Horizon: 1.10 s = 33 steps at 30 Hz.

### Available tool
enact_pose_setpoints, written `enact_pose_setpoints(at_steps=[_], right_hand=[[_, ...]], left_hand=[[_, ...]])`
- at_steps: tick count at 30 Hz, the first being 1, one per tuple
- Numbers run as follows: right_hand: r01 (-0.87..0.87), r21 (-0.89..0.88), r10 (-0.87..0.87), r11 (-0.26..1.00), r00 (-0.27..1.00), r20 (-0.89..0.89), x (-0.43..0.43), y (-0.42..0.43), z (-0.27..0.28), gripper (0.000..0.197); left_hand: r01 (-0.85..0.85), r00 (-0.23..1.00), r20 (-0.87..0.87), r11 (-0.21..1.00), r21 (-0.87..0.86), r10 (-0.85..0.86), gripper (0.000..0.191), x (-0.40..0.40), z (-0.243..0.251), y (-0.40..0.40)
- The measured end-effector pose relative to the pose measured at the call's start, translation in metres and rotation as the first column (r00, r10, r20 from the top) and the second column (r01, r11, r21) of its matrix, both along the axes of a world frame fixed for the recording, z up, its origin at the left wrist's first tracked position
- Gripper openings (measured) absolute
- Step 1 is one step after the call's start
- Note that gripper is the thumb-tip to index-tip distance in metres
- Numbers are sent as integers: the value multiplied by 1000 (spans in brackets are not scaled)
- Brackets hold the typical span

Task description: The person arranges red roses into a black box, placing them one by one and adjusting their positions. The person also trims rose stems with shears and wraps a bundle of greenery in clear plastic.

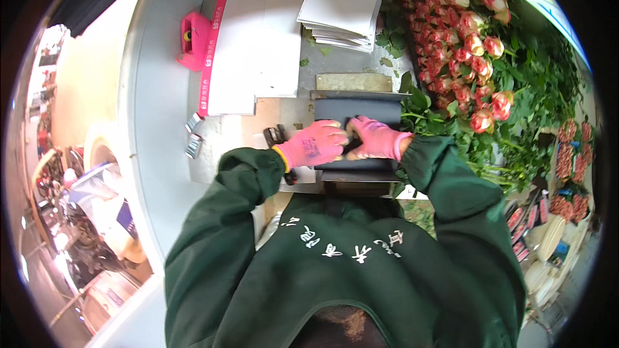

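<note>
My left hand (316,144) and my right hand (376,139), both in pink work gloves, meet over a black-lined tray (358,108). Their fingers are curled and the fingertips nearly touch. A small dark patch shows between them, but I cannot tell whether it is a held object or the lining. Thin plates edge the tray at its far and near sides. Partly covered by my left wrist lies a black stapler-like tool (274,136). Beyond the tray sits a worn, pale rectangular block (354,82).
Pink-and-cream roses (464,58) with leafy stems crowd the right side. White wrapping sheets (261,43) with a printed pink border lie at the far left, beside a stack of white card (341,7). A pink tape dispenser (194,41) and small boxes (194,146) line the left wall (154,96).
</note>
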State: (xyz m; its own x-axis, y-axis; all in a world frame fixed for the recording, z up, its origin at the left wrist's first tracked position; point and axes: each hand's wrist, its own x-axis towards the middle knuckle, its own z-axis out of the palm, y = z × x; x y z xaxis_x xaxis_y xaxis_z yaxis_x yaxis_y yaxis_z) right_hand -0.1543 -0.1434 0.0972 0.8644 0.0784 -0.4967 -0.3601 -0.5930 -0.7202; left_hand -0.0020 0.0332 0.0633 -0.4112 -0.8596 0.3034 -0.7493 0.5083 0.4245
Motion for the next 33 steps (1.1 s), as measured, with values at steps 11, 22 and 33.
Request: enact_pose_setpoints(at_steps=[11,22,33], right_hand=[[286,-418,-326,862,945,-25,-19,33,5,31],[578,-349,-435,737,802,409,49,242,31,23],[890,-222,-734,398,454,505,100,270,-148,49]], left_hand=[[280,955,65,954,108,-288,25,-4,21,-11],[423,904,36,903,69,-426,57,-5,-5,-37],[380,908,137,916,129,-396,53,-18,10,-34]])
